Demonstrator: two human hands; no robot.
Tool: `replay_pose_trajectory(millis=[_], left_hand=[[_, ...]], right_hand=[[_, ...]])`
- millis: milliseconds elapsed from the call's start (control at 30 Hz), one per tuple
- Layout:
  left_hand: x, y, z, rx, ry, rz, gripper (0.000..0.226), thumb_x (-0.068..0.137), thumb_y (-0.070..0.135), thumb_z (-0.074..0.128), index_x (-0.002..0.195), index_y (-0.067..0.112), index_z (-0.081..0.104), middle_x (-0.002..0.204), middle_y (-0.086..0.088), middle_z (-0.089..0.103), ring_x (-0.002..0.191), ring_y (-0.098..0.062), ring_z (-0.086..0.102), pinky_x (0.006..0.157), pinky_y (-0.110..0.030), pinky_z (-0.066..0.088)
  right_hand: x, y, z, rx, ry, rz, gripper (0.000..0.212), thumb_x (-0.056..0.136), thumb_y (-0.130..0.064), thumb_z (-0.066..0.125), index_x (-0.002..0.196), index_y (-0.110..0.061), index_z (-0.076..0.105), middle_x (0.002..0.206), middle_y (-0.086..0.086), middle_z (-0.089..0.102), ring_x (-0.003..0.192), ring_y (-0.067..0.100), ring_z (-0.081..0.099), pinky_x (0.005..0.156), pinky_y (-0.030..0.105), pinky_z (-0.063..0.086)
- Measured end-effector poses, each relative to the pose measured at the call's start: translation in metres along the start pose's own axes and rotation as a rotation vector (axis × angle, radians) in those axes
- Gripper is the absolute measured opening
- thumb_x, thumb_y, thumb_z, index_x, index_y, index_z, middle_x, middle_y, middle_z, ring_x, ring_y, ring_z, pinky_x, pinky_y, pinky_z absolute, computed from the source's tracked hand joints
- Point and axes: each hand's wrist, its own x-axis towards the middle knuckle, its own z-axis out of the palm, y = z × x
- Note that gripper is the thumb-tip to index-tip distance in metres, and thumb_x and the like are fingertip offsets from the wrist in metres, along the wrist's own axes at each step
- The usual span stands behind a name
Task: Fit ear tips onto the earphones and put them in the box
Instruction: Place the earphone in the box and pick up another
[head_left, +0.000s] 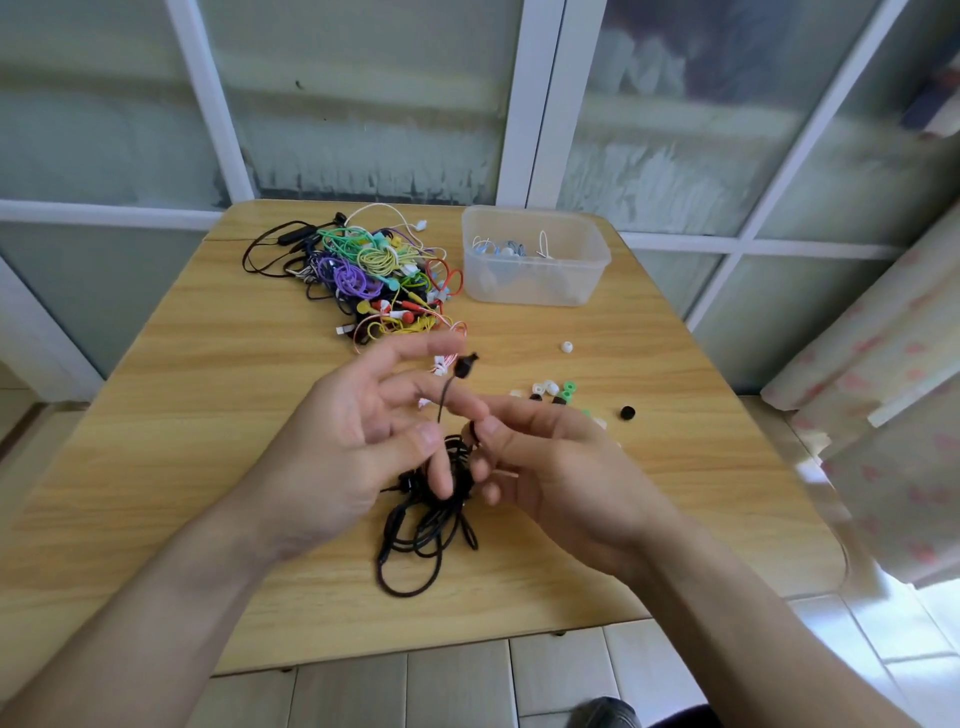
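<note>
A black wired earphone set (426, 525) hangs in a tangle between my hands above the wooden table (208, 415). My left hand (358, 441) holds its cable with thumb and fingers, and one black earbud (464, 365) sticks up above my fingers. My right hand (545, 462) pinches a small black piece (474, 430) of the set between thumb and forefinger; I cannot tell if it is an ear tip or the second earbud. Loose ear tips (553, 391) in white, black and green lie just beyond my right hand. The clear plastic box (535, 291) stands at the far right with some earphones inside.
A heap of coloured wired earphones (374, 270) lies at the far middle of the table. One white ear tip (567, 346) and one black ear tip (627, 413) lie apart on the right. A patterned curtain (893, 405) hangs at the right edge. Glass panels stand behind the table.
</note>
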Motion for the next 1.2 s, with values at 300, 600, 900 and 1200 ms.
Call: replay_pose_trajectory(millis=[300,600,900,1200], left_hand=[[0.001,-0.003,0.002,0.13,0.091,-0.136,0.054,0.061,-0.002,0.047,0.111,0.015,0.059,0.066,-0.006,0.061,0.037,-0.023,0.045,0.044,-0.027,0.037],[0.002,0.0,0.014,0.128,0.205,-0.032,0.025,0.089,0.027,0.066,0.11,0.015,0.071,0.074,-0.011,0.072,0.064,-0.018,0.067,0.066,-0.024,0.053],[0.004,-0.004,0.016,-0.128,0.304,-0.092,0.033,0.07,0.01,0.069,0.102,0.008,0.072,0.083,-0.007,0.073,0.072,-0.015,0.068,0.072,-0.019,0.053],[0.004,-0.001,0.012,-0.226,0.366,-0.13,0.038,0.057,0.013,0.076,0.094,0.005,0.07,0.088,-0.016,0.074,0.078,-0.021,0.071,0.07,-0.023,0.057]], right_hand=[[-0.001,-0.002,0.004,0.074,-0.006,-0.085,0.025,0.088,-0.013,0.061,0.11,-0.004,0.068,0.073,0.001,0.057,0.063,0.013,0.053,0.058,0.025,0.046],[-0.001,0.0,0.0,-0.347,0.147,-0.328,0.016,0.092,-0.006,0.064,0.106,-0.006,0.071,0.077,0.013,0.064,0.062,0.014,0.057,0.062,0.027,0.051],[-0.002,0.0,0.002,-0.204,0.282,-0.349,0.019,0.072,-0.004,0.079,0.09,-0.009,0.073,0.082,0.01,0.075,0.076,0.027,0.073,0.077,0.036,0.06],[-0.006,-0.012,-0.001,-0.08,0.2,-0.294,0.015,0.078,0.002,0.068,0.094,0.002,0.07,0.085,0.016,0.075,0.078,0.026,0.074,0.072,0.032,0.061]])
